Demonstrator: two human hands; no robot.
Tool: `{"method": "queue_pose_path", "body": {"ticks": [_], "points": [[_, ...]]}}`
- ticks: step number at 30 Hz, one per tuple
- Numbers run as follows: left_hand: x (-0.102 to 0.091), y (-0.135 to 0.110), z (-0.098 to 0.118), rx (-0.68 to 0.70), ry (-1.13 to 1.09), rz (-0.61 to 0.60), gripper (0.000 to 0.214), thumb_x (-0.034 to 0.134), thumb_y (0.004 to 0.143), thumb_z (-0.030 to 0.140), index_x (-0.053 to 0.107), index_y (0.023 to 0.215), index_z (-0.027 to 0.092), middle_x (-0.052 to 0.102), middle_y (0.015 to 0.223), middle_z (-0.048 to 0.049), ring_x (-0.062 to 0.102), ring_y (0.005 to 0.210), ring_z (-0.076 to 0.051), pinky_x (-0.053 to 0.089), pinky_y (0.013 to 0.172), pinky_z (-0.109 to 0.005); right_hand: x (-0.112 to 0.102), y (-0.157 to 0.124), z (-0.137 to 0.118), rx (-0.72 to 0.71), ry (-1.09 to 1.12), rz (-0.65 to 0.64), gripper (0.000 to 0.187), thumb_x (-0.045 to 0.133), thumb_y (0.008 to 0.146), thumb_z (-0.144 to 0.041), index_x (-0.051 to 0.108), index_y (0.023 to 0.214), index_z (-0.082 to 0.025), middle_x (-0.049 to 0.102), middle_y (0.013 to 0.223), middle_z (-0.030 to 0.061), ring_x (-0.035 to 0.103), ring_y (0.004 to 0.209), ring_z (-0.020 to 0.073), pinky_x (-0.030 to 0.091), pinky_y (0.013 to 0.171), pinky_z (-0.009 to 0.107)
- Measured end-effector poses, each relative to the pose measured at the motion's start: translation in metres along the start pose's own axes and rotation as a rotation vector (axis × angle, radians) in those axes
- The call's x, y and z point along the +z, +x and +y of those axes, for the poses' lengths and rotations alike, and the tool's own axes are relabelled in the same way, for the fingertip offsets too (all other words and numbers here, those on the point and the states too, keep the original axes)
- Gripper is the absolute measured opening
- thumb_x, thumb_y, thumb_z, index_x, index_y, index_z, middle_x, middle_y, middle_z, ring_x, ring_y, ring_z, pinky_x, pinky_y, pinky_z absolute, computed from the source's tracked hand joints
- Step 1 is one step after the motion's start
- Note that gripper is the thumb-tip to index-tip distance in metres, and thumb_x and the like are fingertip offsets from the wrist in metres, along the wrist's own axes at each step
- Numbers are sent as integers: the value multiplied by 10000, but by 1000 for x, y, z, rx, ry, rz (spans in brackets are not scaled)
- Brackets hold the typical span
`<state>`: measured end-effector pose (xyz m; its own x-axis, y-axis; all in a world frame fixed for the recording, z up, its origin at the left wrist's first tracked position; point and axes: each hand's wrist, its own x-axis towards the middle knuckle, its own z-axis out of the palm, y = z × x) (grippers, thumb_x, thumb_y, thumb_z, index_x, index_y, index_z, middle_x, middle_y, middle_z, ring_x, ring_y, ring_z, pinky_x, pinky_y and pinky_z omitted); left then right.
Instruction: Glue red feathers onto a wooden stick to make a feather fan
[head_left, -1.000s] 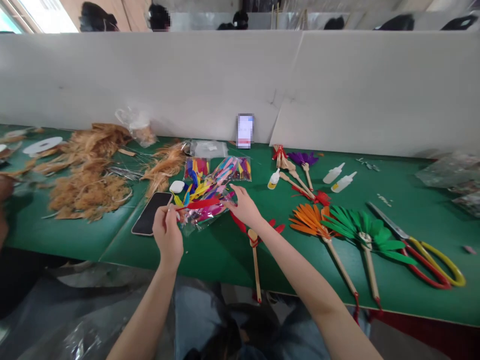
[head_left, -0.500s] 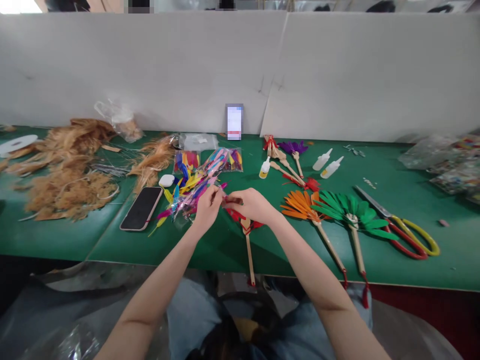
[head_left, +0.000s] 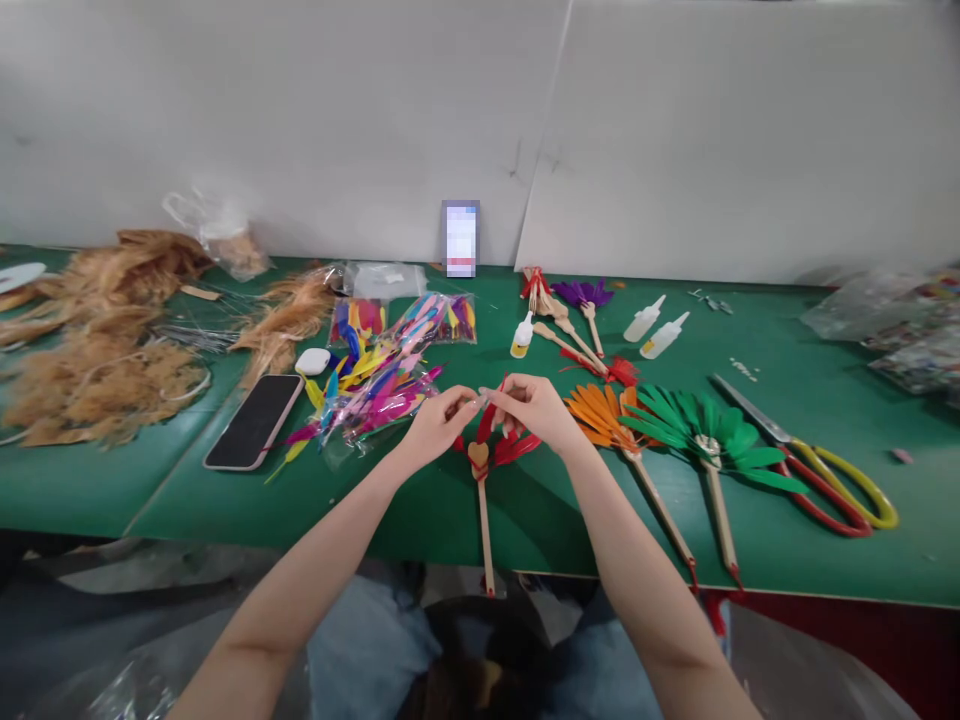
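Observation:
My left hand [head_left: 437, 424] and my right hand [head_left: 529, 407] meet fingertip to fingertip over the green table [head_left: 450, 510], both pinched on a thin red feather [head_left: 487, 418]. Just below them lies a wooden stick with a heart end [head_left: 481, 500] and a few red feathers fanned at its top. An open clear bag of many-coloured feathers [head_left: 379, 385] lies left of my left hand. To the right of my right hand lie an orange feather fan [head_left: 604, 417] and a green feather fan [head_left: 694, 425], each on a wooden stick.
A dark phone [head_left: 255, 421] and a small white case [head_left: 313, 361] lie at the left. Tan fibre heaps [head_left: 105, 330] fill the far left. Small glue bottles [head_left: 655, 327], more feather sticks [head_left: 574, 305] and big yellow-and-red scissors [head_left: 814, 465] are at the right. White partition boards stand behind.
My left hand brought a red feather from the bag over to the stick, and my right hand came back to meet it. The view shifted down and right.

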<state>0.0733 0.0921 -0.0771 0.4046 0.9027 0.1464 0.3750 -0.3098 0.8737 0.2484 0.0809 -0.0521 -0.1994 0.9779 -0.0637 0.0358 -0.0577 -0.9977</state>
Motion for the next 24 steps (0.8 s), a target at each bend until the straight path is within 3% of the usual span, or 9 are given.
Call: {"method": "queue_pose_path", "body": {"ticks": [6,13,18,21,24], "points": [[1,2,8,-39,-84,-142,313,520,840,436,620,717,166,530,587,25,424,500,-90,328,475,-225,0,1,2,-27,47,64,405,699,656,-547,555,590,-174,591,469,-23,458,321,60,358,333,177],[-4,7,-1,60,-99,58,265,552,828,397,588,684,178,525,760,-11,518,715,-123,422,646,-251,-10,2,4,-5,49,76,328,741,636,-465,637,652,-154,607,504,-17,467,375,59,353,367,173],[-4,8,-3,-106,-284,101,288,524,833,468,551,765,190,443,581,43,380,494,-86,299,457,-227,-13,-3,-1,22,-46,-102,314,692,688,-461,676,662,-148,659,559,16,501,405,69,405,421,193],[-5,7,-2,-107,-276,125,296,550,818,473,560,754,184,394,541,55,358,472,-80,268,440,-225,-9,-5,1,28,-108,-230,336,653,721,-475,707,748,-145,685,626,33,555,459,105,453,481,236],[-6,6,-1,-83,-243,88,298,564,814,464,566,742,176,441,575,44,391,490,-79,307,460,-223,-3,-5,6,-92,-253,-259,307,647,737,-466,701,704,-166,686,708,33,614,633,156,474,621,276]]}}
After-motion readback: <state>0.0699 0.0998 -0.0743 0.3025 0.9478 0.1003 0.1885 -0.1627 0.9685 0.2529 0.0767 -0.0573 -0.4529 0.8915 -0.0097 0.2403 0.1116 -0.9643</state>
